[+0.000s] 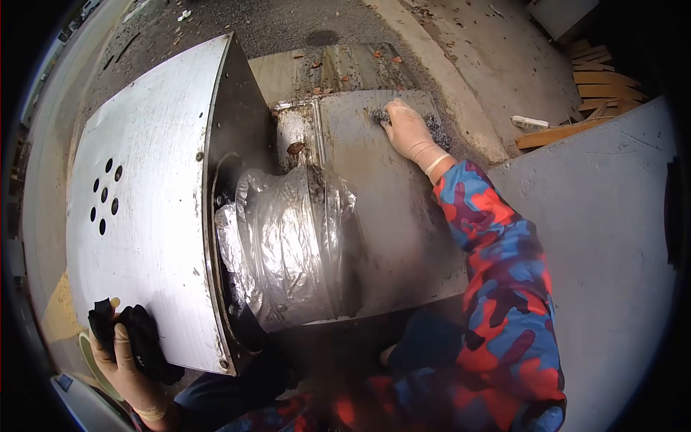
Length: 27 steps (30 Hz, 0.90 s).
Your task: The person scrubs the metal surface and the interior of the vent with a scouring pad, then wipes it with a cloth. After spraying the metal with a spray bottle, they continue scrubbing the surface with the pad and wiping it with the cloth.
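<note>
My hands are well apart, both in thin pale gloves. My right hand [412, 132] is closed over a dark, wiry pad [378, 116], holding it against the flat metal panel [389, 187] to the right of the perforated housing [144, 158], near the panel's far edge. I judge the pad light and springy but scratchy, best gathered under the fingertips with the palm flat behind it. The panel seems stiff and steady enough to press on, though its grimy film may make it slippery.

My left hand [129, 363] is at the housing's near left corner, with a bunched black cloth [140, 338] gripped between fingers and thumb. The cloth looks soft and limp, so I'd take it by a thick fold. The housing looks rigid and rather heavy; its riveted right edge could be sharp, so a broad face is the safer place for a palm.

Just right of the housing, between it and the panel, sits the foil-wrapped duct [284, 245]. Its crinkled skin looks thin and easily torn, poor to grip or lean on.
</note>
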{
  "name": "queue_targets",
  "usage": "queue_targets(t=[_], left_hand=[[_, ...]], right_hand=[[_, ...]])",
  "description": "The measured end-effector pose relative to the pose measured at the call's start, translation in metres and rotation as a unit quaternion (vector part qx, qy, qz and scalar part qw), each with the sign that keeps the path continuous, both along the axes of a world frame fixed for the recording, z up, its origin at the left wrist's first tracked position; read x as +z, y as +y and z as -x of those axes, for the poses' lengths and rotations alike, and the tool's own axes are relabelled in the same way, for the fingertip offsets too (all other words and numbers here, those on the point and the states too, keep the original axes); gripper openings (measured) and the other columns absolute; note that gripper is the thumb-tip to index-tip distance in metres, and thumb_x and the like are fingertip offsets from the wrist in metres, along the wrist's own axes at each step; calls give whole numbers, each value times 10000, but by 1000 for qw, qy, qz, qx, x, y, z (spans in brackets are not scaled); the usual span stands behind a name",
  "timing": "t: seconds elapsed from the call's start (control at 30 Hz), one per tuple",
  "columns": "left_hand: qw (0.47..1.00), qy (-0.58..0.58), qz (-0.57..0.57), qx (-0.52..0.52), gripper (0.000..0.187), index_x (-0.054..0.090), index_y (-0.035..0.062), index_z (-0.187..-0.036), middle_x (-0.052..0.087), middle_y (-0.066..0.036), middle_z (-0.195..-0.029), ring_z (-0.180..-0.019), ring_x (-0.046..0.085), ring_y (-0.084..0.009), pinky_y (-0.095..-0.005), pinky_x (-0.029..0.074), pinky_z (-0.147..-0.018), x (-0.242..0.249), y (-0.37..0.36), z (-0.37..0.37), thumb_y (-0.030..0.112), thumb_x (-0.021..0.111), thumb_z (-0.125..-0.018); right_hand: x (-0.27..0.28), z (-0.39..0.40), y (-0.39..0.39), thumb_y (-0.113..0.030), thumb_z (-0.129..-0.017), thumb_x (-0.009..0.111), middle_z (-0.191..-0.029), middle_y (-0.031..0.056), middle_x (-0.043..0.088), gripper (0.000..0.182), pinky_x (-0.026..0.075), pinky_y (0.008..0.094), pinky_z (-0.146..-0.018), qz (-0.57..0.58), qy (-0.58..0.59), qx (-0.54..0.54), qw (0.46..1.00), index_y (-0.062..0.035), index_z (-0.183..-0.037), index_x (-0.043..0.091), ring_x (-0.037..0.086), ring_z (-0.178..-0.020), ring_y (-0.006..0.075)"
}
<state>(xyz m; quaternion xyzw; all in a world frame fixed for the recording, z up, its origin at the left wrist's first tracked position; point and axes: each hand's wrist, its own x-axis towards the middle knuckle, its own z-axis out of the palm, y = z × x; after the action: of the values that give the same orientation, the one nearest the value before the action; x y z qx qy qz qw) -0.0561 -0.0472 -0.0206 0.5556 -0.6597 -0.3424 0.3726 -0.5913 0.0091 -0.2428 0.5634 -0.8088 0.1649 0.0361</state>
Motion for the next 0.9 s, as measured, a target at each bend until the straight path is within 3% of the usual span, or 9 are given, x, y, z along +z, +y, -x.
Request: queue_targets(t=[0.07, 0.13, 0.33, 0.43, 0.6, 0.67, 0.7, 0.73, 0.9], left_hand=[[998, 49, -23, 12, 323, 547, 3, -1246, 596, -61, -1173, -1055, 565, -138, -280, 448, -935, -5, -2, -5, 153, 541, -959], [998, 46, -29, 28, 334, 534, 3, -1257, 592, -66, -1175, -1061, 567, -148, -292, 448, -949, -5, 0, -2, 155, 538, -961], [998, 39, -9, 50, 359, 507, 8, -1287, 567, -70, -1211, -1106, 541, -154, -307, 427, -990, -5, 1, -2, 166, 534, -966], [997, 73, -29, 28, 335, 521, 3, -1268, 571, -62, -1199, -1083, 548, -148, -295, 432, -967, -6, 1, -3, 153, 525, -968], [997, 57, -42, 20, 335, 525, -4, -1261, 579, -58, -1183, -1068, 554, -142, -285, 431, -953, -2, -1, -3, 150, 530, -963], [997, 62, -48, 27, 347, 521, -6, -1265, 578, -61, -1181, -1067, 554, -142, -287, 424, -969, 2, 0, -1, 157, 537, -960], [998, 38, -49, 14, 322, 525, -39, -1240, 585, -105, -1170, -1029, 574, -194, -316, 457, -935, 10, 2, 6, 76, 523, -939], [999, 13, -50, 0, 305, 529, -71, -1215, 592, -149, -1159, -991, 593, -246, -345, 489, -901, 14, 3, 10, -5, 509, -918], [999, 21, -39, 10, 324, 521, -68, -1235, 585, -160, -1187, -1010, 593, -255, -346, 490, -911, 11, 2, 10, 7, 518, -920]], right_hand=[[8, -32, 34, -140, -806, 653, -1139, 203, 554, 272, 423, 405, -957, -24, -31, 61, 997, -1, -1010, 539, 516, -1118, 362], [-2, -26, 41, -176, -825, 648, -1168, 205, 541, 304, 416, 422, -959, -3, 20, 100, 995, 1, -1044, 534, 515, -1120, 364], [-1, 78, -50, -258, -879, 591, -1134, 209, 587, 309, 434, 426, -955, -16, 47, -173, 984, 2, -1043, 609, 551, -1100, 347], [1, 81, -57, -236, -870, 601, -1178, 215, 576, 315, 421, 423, -982, -21, 3, -211, 977, 4, -1074, 600, 523, -1158, 354], [-19, 32, 19, -188, -856, 622, -1269, 221, 526, 358, 368, 407, -1059, 15, 27, -41, 999, 8, -1140, 527, 432, -1280, 350], [0, -4, 55, -191, -860, 620, -1294, 206, 502, 368, 344, 406, -1080, -30, 15, 23, 999, 12, -1144, 505, 414, -1293, 352], [6, -11, 63, -188, -861, 619, -1303, 193, 490, 363, 327, 411, -1093, -44, 6, 37, 998, 17, -1142, 516, 397, -1305, 357], [5, -5, 60, -188, -861, 619, -1303, 193, 490, 363, 327, 411, -1093, -47, 4, 38, 998, 17, -1142, 516, 397, -1305, 357], [-9, 78, -26, -225, -874, 604, -1210, 197, 552, 313, 391, 403, -1024, 22, 96, -94, 991, 13, -1075, 576, 482, -1208, 338]])
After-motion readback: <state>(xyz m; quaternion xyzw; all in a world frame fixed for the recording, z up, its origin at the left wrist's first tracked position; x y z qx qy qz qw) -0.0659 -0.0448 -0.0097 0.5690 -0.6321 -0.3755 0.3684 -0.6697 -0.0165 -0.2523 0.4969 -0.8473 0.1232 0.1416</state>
